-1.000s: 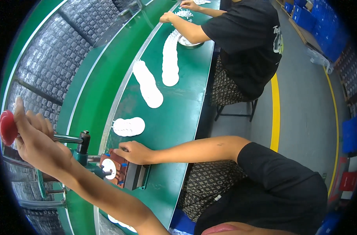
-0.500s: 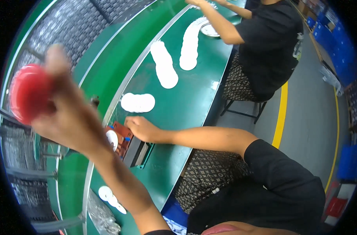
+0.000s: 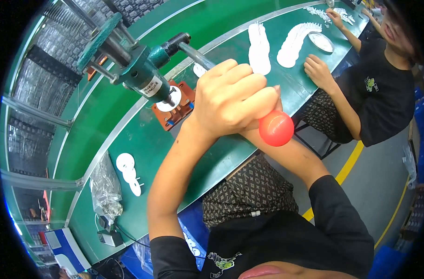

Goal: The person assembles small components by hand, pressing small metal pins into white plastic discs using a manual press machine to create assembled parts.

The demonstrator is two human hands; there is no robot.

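Observation:
My left hand (image 3: 233, 95) is closed around the metal lever (image 3: 195, 56) of a green hand press (image 3: 142, 74), and the lever's red ball knob (image 3: 276, 128) sticks out past the fist. The press's ram comes down on a white disc (image 3: 168, 103), which lies in an orange-brown fixture (image 3: 163, 122) with blue pieces. My right forearm (image 3: 291, 153) runs up behind the left fist; the right hand is hidden there, so its fingers and anything in them do not show.
Overlapping rows of white discs (image 3: 260, 51) lie farther along the green bench (image 3: 142, 149). Several white discs (image 3: 128, 169) and a clear plastic bag (image 3: 105, 186) are at the left. A co-worker (image 3: 374, 93) sits at the right, near a round tray (image 3: 321, 43).
My left hand has swung the lever from the far left down and rightward, towards me. The right hand, earlier at the fixture's edge, is now hidden. The view has shifted.

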